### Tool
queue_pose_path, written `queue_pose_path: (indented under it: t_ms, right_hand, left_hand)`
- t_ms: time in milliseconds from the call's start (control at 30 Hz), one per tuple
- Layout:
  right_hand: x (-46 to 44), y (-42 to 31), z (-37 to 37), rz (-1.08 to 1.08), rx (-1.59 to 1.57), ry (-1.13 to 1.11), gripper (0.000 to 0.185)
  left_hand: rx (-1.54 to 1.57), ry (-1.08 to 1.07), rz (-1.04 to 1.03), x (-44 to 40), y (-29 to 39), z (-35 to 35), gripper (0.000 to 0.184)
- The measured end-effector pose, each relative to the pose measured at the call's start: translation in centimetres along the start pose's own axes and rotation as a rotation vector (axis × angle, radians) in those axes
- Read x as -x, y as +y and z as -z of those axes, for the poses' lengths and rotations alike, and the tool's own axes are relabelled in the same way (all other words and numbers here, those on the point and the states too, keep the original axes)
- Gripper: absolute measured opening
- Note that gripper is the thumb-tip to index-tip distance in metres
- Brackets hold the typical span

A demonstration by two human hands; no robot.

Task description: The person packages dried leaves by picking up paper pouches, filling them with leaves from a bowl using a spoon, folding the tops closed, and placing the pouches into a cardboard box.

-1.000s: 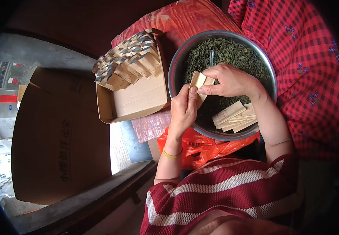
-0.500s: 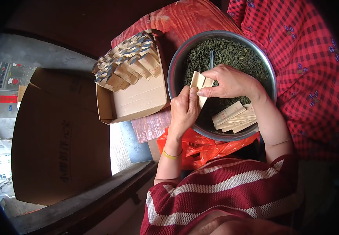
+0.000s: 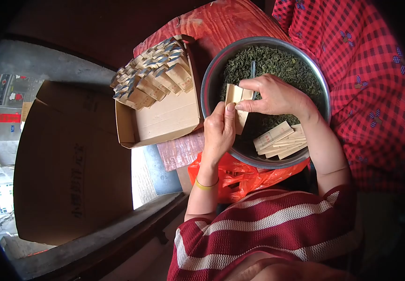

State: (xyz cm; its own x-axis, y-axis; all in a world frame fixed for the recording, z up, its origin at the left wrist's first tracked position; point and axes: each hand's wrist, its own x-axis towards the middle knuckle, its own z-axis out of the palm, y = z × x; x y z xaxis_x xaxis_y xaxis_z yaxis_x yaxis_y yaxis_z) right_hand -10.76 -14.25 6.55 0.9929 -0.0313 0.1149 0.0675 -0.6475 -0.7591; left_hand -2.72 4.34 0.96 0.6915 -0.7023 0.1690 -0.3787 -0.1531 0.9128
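Note:
Over a wide metal bowl (image 3: 208, 79) of dried green leaves (image 3: 277, 61), both hands meet at a small tan paper packet (image 3: 241, 122). My left hand (image 3: 219, 125) is closed on its left side, thumb on top. My right hand (image 3: 277, 96) pinches its upper right edge between thumb and fingers. The top of the packet looks spread or folded there; I cannot tell which. A clear handle (image 3: 253, 69) sticks up from the leaves just behind the right fingers, its lower end hidden. Under my right forearm, a fanned stack of flat paper packets (image 3: 277, 138) lies in the bowl.
Left of the bowl, a shallow cardboard box (image 3: 158, 124) holds many filled packets (image 3: 153, 75) in its far part. Both stand on a red wooden table (image 3: 230, 21). A red plastic bag (image 3: 240, 178) sits below the bowl, checked cloth (image 3: 352, 84) at right, a large carton (image 3: 71, 164) at left.
The packet has tilted slightly more upright and shifted a little left. My right fingers have risen slightly along with it, while both hands keep their hold.

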Motion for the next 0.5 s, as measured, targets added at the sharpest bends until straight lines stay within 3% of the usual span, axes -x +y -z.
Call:
queue_pose_path:
  t_ms: [267, 500]
  right_hand:
    - [0.0, 0.3, 0.4, -0.010, 0.056, -0.018, 0.037]
    - [0.0, 0.1, -0.1, 0.014, -0.058, 0.095, 0.035]
  left_hand:
    - [-0.073, -0.027, -0.036, -0.1, 0.4, 0.1, 0.037]
    - [-0.071, -0.015, -0.018, -0.1, 0.8, 0.2, 0.036]
